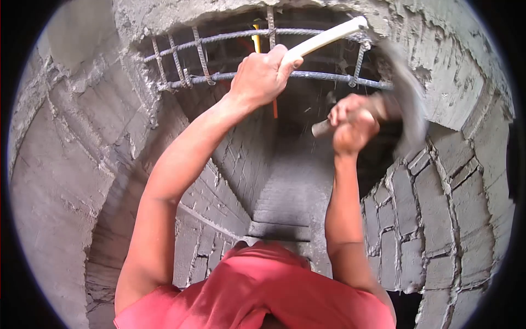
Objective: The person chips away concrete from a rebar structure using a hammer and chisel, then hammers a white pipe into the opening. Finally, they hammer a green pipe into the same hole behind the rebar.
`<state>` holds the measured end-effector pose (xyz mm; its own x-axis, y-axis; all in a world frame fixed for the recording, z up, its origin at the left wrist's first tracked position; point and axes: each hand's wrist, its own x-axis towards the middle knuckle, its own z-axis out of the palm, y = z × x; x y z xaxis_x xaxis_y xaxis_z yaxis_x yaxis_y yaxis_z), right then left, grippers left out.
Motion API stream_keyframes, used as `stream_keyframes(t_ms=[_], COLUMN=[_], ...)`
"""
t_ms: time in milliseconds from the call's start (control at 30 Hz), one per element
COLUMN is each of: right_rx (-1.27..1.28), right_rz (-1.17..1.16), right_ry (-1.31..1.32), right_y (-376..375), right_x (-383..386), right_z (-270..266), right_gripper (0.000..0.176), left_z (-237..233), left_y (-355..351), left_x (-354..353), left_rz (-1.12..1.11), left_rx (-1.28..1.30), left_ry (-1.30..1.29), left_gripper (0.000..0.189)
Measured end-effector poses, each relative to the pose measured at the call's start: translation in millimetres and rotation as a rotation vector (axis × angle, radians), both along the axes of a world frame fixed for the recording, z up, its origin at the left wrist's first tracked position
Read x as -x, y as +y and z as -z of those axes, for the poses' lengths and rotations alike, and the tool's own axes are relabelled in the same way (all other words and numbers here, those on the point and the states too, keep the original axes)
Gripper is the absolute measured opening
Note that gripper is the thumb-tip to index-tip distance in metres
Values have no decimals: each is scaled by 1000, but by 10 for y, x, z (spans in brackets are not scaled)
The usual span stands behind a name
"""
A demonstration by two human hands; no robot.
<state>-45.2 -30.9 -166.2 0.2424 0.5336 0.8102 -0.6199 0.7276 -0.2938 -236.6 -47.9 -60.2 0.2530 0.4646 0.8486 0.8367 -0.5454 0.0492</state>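
Observation:
My left hand (260, 75) is closed around a pale plastic pipe (331, 37). The pipe slants up to the right, across the reinforcing bars (241, 37), and its far end lies close to the broken concrete edge. My right hand (355, 123) grips a short-handled tool (323, 129) lower and to the right. The tool's long, curved grey head (413, 104) is smeared by motion, so its exact kind cannot be made out. Whether the head touches the concrete cannot be told.
Rough concrete (433, 60) frames the opening around the bars. A block wall (433, 214) with coarse mortar joints stands at right, and a grey wall (60, 159) at left. Behind the bars hang a yellow piece (256, 38) and an orange strip (275, 108).

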Motion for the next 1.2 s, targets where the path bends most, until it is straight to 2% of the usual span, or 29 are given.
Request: stream_keyframes(t_ms=[33, 67, 133, 167, 200, 233, 267, 333, 400, 467, 533, 633, 733, 800, 867, 933, 1000, 1067, 1100, 1200], right_rx=[-119, -241, -371, -448, -226, 22, 353, 334, -61, -239, -253, -100, 204, 382, 398, 196, 90, -138, -157, -121], right_rz=[-103, -3, 223, 138, 69, 282, 181, 376, 395, 200, 146, 171, 31, 57, 147, 245, 151, 248, 284, 268], right_ry=[-22, 16, 184, 163, -49, -101, -359, -446, -208, -52, 17, 86, -73, -213, -261, -160, 49, 8, 20, -33], right_y=[-89, -213, -323, -134, 19, 95, 117, 89, -383, -539, -800, -947, -1037, -1179, -1303, -1428, -1481, -1478, -1516, -1572], right_x=[-57, -31, 110, 93, -7, 140, -14, -44, -33, -128, -150, -213, -536, -746, -834, -857, -872, -823, -822, -969], right_z=[2, -3, -157, -126, -135, -248, -406, -471, -280, -6, 103, 295, 469, 316, 81, -175, -247, -251, -204, -89], right_gripper=[55, 65, 70, 65, 60, 49, 41, 40, 54, 67, 73, 69, 66, 57, 54, 56, 68, 66, 64, 62], left_z=[25, 30, 31, 48, 43, 19, 46, 85, 74, 153, 212, 354, 349, 335, 321, 289, 277, 268, 264, 264], left_y=[10, 22, 60, 72, 54, 58, 43, 73, 138, -64, -116, -116, -189, -256, -334, -338, -332, -364, -375, -459], left_x=[-4, -7, 27, 14, -6, -14, -25, -72, -102, -57, -19, -61, -335, -577, -819, -952, -1027, -1106, -1146, -1181], left_rz=[-11, -20, -8, 0, 48, 16, -23, -12, -11, 14, 53, 149, 201, 237, 312, 366, 379, 423, 453, 434], left_rx=[29, 53, 22, -7, 7, 9, 20, 55, 61, 97, 120, 7, 108, 90, 108, 195, 232, 338, 269, 351], left_ry=[-17, -29, -19, -7, -25, 17, 57, 54, 10, 19, 26, 28, -135, -203, -335, -435, -481, -526, -544, -569], left_gripper=[23, 23, 24, 25, 28, 28, 28, 29, 31, 27, 27, 28, 30, 33, 36, 37, 38, 38, 37, 35])
